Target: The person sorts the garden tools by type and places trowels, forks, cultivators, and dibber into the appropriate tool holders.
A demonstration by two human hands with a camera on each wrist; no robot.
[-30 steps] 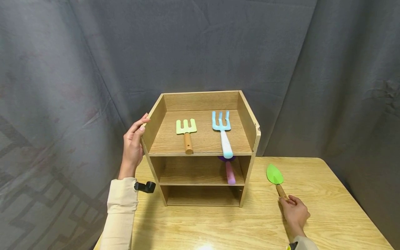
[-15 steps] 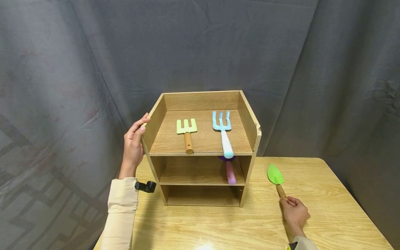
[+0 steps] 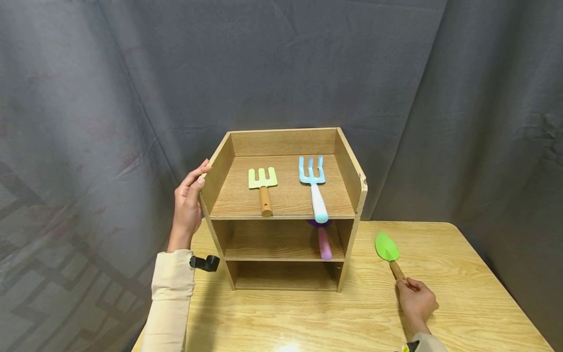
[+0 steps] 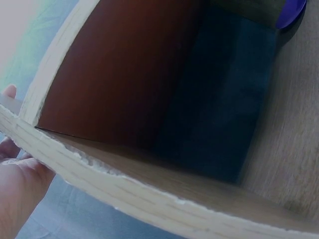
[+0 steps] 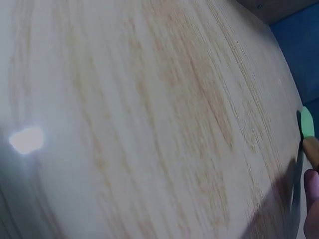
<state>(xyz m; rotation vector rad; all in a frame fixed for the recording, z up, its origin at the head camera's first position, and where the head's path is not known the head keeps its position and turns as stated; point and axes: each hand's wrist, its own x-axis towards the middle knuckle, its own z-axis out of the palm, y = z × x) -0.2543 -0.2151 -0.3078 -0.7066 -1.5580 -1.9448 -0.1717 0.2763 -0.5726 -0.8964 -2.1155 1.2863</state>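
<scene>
A wooden shelf unit (image 3: 288,260) stands in the middle of the table. My left hand (image 3: 186,205) grips the top edge of its left side panel, thumb in front and fingers over the edge. At the right, my right hand (image 3: 417,300) holds a small trowel (image 3: 387,247) by its wooden handle; the green blade points away from me. On the top shelf lie a yellow-green hand fork (image 3: 263,183) with a wooden handle and a blue hand fork (image 3: 313,183) with a white handle. A purple tool with a pink handle (image 3: 324,243) lies on the middle shelf, its head partly hidden.
The wooden table (image 3: 457,264) runs out to its right edge near the grey curtain (image 3: 281,63), which hangs behind and on both sides. The blue fork's handle juts past the top shelf's front edge. A raised wall (image 3: 352,168) bounds that shelf on the right.
My right hand and the trowel have shifted very slightly. The left hand keeps its place on the side panel, and the shelf and other tools stay put.
</scene>
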